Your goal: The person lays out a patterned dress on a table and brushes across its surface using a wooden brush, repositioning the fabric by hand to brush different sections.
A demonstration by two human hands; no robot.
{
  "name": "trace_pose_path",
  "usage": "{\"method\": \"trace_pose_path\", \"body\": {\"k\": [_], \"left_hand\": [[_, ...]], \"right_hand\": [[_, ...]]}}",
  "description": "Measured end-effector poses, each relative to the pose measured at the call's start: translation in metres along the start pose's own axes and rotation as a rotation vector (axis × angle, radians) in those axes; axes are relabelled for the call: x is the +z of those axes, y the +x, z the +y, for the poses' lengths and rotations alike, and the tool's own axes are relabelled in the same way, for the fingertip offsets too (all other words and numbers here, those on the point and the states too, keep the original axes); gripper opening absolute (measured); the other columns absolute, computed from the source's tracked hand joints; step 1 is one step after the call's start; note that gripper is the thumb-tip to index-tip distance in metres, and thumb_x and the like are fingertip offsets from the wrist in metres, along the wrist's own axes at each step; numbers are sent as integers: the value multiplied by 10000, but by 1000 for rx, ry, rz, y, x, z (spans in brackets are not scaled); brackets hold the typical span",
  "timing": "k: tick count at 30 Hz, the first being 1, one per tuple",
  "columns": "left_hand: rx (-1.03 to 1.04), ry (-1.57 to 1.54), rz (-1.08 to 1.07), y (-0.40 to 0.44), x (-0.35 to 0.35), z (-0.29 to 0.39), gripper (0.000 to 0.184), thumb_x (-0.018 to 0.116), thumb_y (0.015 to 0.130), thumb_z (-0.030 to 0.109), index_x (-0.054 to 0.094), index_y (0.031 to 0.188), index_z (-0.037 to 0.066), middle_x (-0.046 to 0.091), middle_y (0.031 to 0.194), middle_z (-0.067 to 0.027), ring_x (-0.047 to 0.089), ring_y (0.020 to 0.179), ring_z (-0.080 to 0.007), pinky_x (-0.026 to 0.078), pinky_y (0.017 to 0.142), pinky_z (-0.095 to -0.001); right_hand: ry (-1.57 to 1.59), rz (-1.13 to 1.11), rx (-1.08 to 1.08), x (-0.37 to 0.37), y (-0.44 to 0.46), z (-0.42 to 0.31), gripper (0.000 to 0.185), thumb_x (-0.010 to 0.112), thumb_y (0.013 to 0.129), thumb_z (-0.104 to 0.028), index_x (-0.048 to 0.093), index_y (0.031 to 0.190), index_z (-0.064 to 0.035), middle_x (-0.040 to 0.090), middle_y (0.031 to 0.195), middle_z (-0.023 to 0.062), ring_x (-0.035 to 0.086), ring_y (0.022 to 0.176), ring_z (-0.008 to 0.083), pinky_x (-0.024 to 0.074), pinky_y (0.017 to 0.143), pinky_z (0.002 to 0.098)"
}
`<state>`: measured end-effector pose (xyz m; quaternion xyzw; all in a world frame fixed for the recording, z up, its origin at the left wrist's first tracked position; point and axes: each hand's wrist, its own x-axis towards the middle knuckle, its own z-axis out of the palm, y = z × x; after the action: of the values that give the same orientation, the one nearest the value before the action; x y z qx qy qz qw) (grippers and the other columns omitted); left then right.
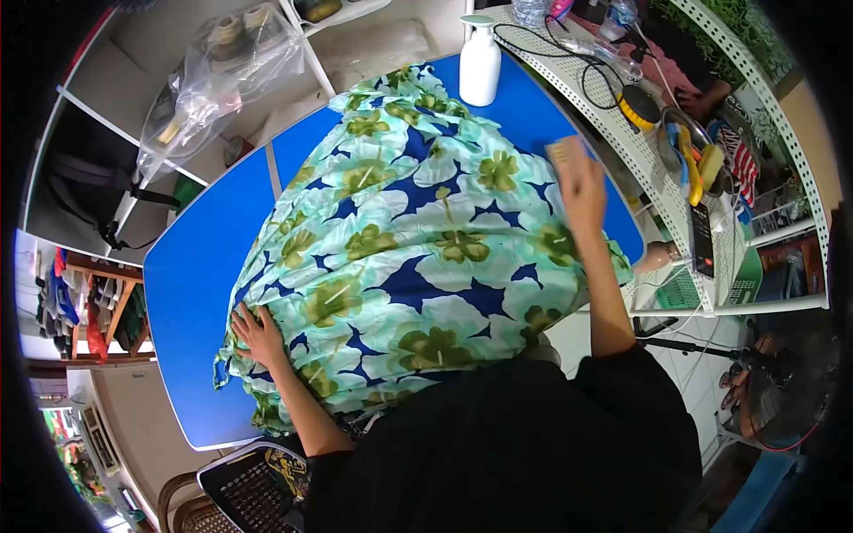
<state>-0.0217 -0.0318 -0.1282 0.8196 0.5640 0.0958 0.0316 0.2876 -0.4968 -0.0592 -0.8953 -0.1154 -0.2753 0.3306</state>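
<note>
Curled round a small tan brush, the right hand is over the right side of a floral-print cloth; motion blur hides whether the brush touches the fabric. Flat and unclenched, the left hand rests with fingers spread on the cloth's left edge, grasping nothing that shows.

Thin and softly creased, the cloth carries big olive-green flowers among white and mint petals, with patches of navy between. It fans out like a rough triangle: its gathered, narrow end points away from the person, its broad end lies against the black shirt, and its long axis runs from the person toward the far side, leaning a little left. A thin tie dangles at its lower left corner. The brush is a short, blocky shape, its visible end pointing away from the person and slightly left of the hand.

Under the cloth is a smooth blue tabletop with a pale rim. Just beyond the cloth's far end, to the right, stands a glossy white pump bottle. Farther right of the cloth, a perforated white metal shelf bears a yellow-and-black brush and a looping black cable. Well left of the cloth's far end hangs a crinkled clear plastic bag.
</note>
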Motion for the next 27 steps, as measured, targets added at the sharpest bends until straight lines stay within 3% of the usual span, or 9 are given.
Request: {"method": "trace_pose_path", "body": {"k": [3, 7, 9, 11, 14, 16, 20, 25, 27], "left_hand": [[26, 8, 1, -2, 2, -3, 586, 315, 900, 557, 291, 1415, 280, 192, 1501, -20, 169, 1382, -219, 34, 1040, -628], [78, -31, 30, -19, -4, 5, 555, 387, 897, 502, 335, 1398, 268, 254, 1477, -58, 214, 1367, -247, 59, 1036, -627], [172, -41, 57, -39, -5, 12, 547, 431, 893, 476, 353, 1389, 260, 278, 1463, -73, 227, 1359, -270, 68, 1033, -627], [198, -81, 36, -60, -20, 23, 562, 428, 891, 475, 342, 1395, 243, 257, 1472, -94, 202, 1370, -273, 43, 1058, -596], [242, -107, 6, -81, -28, 26, 560, 423, 898, 447, 339, 1399, 211, 250, 1474, -93, 198, 1370, -277, 42, 1072, -572], [255, -155, 25, -89, -32, 28, 559, 429, 898, 442, 353, 1392, 192, 255, 1471, -95, 205, 1366, -281, 56, 1071, -577], [155, -197, 29, -87, -35, 27, 596, 433, 891, 457, 353, 1387, 137, 245, 1470, -111, 188, 1368, -298, 56, 1047, -624], [82, -248, 42, -84, -45, 24, 501, 497, 851, 399, 454, 1281, 143, 334, 1413, -84, 152, 1373, -327, -3, 954, -750], [93, -364, 134, -85, -47, 27, 314, 564, 812, 311, 547, 1068, 129, 477, 1201, -59, 320, 1268, -314, 13, 958, -747]], "right_hand": [[61, -441, -459, -4, -47, -49, 463, 606, 772, -110, 527, 1225, -157, 547, 1038, 172, 548, 886, 349, 451, 756, 434], [112, -216, -435, 36, -36, 28, 426, 563, 838, -179, 517, 1262, -198, 593, 940, 152, 559, 892, 342, 454, 783, 408], [5, -275, 19, 2, -3, 15, 411, 565, 828, -143, 547, 1236, -189, 567, 938, 136, 546, 845, 340, 445, 769, 414], [-149, 87, -128, 20, 13, 37, 378, 502, 864, -117, 547, 1240, -132, 575, 975, 158, 529, 865, 339, 429, 779, 403], [237, 53, -263, 44, 9, -65, 368, 478, 874, -92, 538, 1236, -66, 571, 1035, 172, 523, 894, 329, 417, 788, 404], [512, -259, -480, 71, -25, -139, 331, 472, 914, -185, 549, 1182, -7, 584, 1109, 175, 536, 996, 340, 406, 884, 394], [527, -677, -1049, 93, -98, -229, 396, 563, 848, -156, 517, 1240, -174, 536, 918, 122, 568, 763, 321, 451, 717, 432], [496, -517, -802, 188, -13, -174, 388, 489, 904, -217, 486, 1284, -136, 579, 1042, 156, 557, 909, 356, 452, 788, 418], [22, -518, -282, 189, 27, -160, 394, 455, 928, -272, 482, 1285, -107, 576, 1123, 156, 549, 978, 352, 433, 845, 418]]}}
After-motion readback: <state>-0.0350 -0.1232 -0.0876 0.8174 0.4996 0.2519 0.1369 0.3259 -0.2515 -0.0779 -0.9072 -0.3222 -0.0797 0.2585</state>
